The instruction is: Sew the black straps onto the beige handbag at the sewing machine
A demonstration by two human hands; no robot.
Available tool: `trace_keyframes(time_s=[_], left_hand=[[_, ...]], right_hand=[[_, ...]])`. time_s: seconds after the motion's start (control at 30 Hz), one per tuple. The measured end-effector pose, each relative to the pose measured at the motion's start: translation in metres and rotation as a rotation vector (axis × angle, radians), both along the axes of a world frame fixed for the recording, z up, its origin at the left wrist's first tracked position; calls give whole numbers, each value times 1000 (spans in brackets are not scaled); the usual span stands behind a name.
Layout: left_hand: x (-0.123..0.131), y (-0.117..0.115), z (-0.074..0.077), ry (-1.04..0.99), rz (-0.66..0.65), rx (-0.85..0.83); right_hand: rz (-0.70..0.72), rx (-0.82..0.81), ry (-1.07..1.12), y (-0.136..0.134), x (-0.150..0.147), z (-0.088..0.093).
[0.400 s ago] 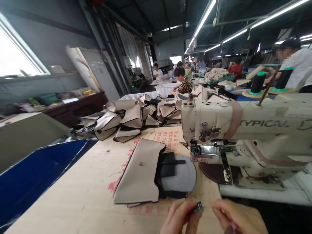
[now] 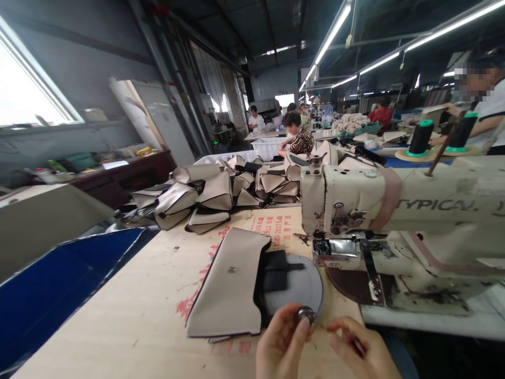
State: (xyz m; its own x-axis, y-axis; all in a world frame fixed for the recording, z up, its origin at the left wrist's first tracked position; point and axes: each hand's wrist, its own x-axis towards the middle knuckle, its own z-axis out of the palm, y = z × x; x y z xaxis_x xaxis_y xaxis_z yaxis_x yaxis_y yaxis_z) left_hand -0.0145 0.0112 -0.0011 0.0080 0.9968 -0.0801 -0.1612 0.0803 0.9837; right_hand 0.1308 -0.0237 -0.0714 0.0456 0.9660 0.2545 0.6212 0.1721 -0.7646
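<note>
My left hand [image 2: 282,342] pinches a small, round, shiny metal bobbin case [image 2: 305,315] between thumb and fingertips. To its right, my right hand [image 2: 361,345] is closed around a slim dark-red object [image 2: 358,345]; its kind is unclear, and its thumb and forefinger are pinched together near the bobbin case without touching it. Just left of and beyond my hands lies a beige bag panel [image 2: 226,287] with dark edging and a small metal emblem. Black strap parts [image 2: 275,269] and a grey round-ended piece [image 2: 311,287] stick out from its right side.
A cream sewing machine [image 2: 351,210] stands at the right, black thread cones [image 2: 420,139] behind it. Several beige bags [image 2: 215,189] are piled at the back of the wooden table [image 2: 130,305]. A blue-lined bin [image 2: 59,284] is at left. Other people sit or stand farther off.
My left hand has raised the bobbin case up and away from me and turned it so its round side shows. My right hand has shifted slightly left. The view has moved a little.
</note>
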Motion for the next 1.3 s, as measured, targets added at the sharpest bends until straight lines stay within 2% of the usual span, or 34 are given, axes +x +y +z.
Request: trace_keyframes(time_s=[0.13, 0.2, 0.23, 0.3, 0.37, 0.43, 0.5, 0.53, 0.67, 0.77, 0.87, 0.97, 1.07, 1.2, 1.3], left_hand=[[-16, 13, -11, 39, -13, -20], [-22, 19, -17, 71, -27, -8], [-25, 23, -18, 106, -40, 3], [-31, 30, -16, 231, -105, 32], [-33, 36, -10, 384, -234, 77], [-32, 42, -2, 498, -387, 139], [-26, 47, 3, 548, -504, 194], [-22, 49, 3, 551, -538, 211], [-5, 57, -1, 422, -541, 180], [3, 64, 1, 367, -516, 177], [5, 72, 16, 486, -597, 251], [10, 81, 35, 647, -704, 324], [19, 88, 44, 777, -705, 395], [26, 95, 37, 849, -706, 420], [26, 100, 20, 679, -684, 322]], right_hand=[[-111, -178, 129, 47, -16, -42], [-108, -160, 118, 60, -24, -46], [-94, -141, 107, 63, -25, -41], [-46, -96, 108, 63, -24, -19], [80, -65, 140, 59, -16, 13], [263, -67, 147, 56, -7, 45], [357, -87, 91, 56, 1, 66], [358, -93, 52, 57, 4, 72], [190, -72, -1, 63, 11, 72], [96, -121, 123, 68, 18, 70], [175, -217, 154, 74, 30, 83], [263, -205, -15, 83, 45, 101], [322, -209, -118, 92, 54, 111], [365, -184, -189, 98, 57, 106], [249, -178, -156, 102, 60, 95]])
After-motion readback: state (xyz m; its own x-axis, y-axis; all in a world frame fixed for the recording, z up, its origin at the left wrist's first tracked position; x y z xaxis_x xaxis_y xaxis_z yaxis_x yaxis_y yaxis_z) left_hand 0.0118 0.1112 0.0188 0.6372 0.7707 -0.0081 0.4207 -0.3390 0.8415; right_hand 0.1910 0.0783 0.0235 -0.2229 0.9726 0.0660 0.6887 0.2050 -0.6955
